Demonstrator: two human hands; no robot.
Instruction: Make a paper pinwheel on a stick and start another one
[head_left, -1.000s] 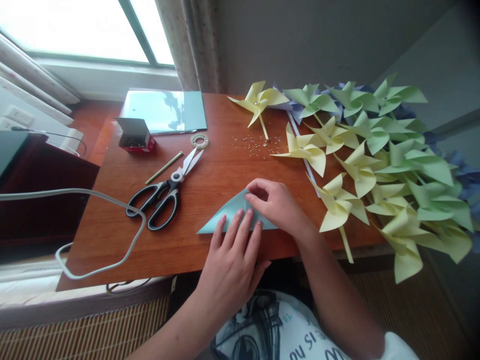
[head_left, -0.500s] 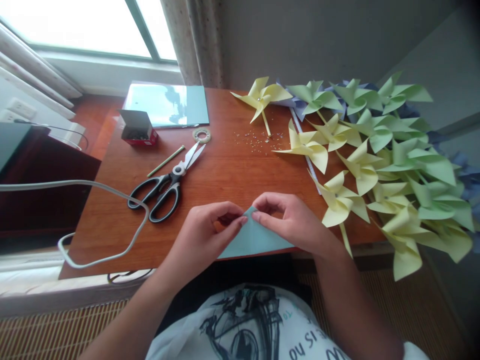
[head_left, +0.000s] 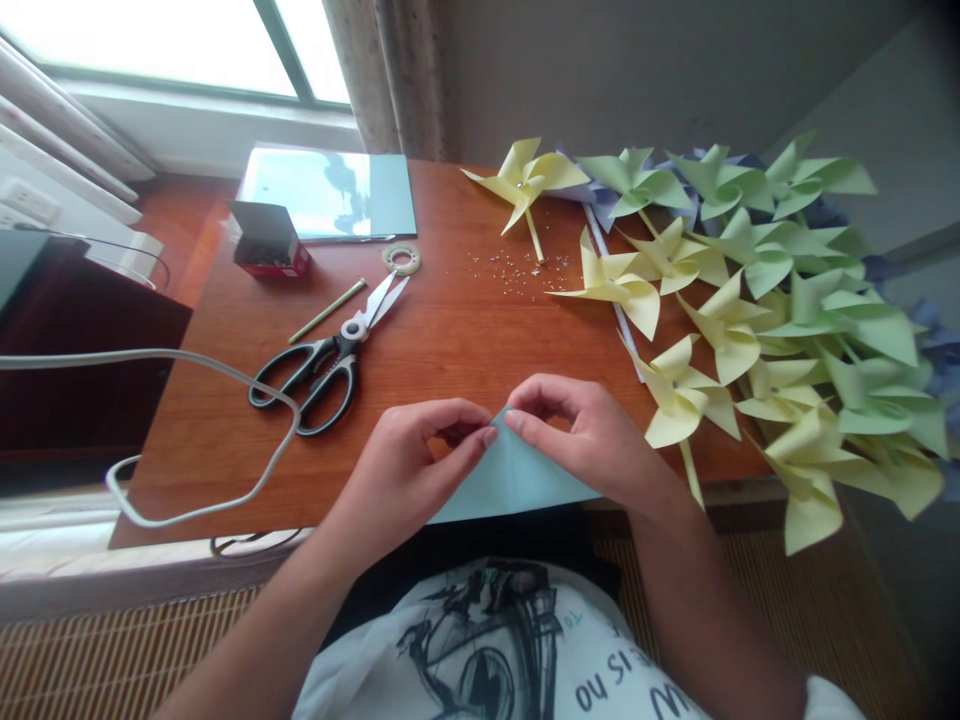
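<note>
A light blue sheet of paper lies at the near edge of the table, its top corner pinched between both hands. My left hand grips the left side of that corner with thumb and fingertips. On the right side, my right hand pinches the same corner, thumb on top. A faint crease runs down the sheet from the held corner. Left of my hands lie black-handled scissors, blades partly spread. Beside them are a thin rolled paper stick and a ring of clear tape.
Many yellow pinwheels and green pinwheels cover the table's right side. A small open red box and a pack of blue paper sit at the back left. A white cable loops over the left edge. Tiny paper scraps are scattered mid-table.
Both hands keep their pinch on the paper's corner, nearly still. The hands have moved slightly apart at the wrists, and the view has shifted a little.
</note>
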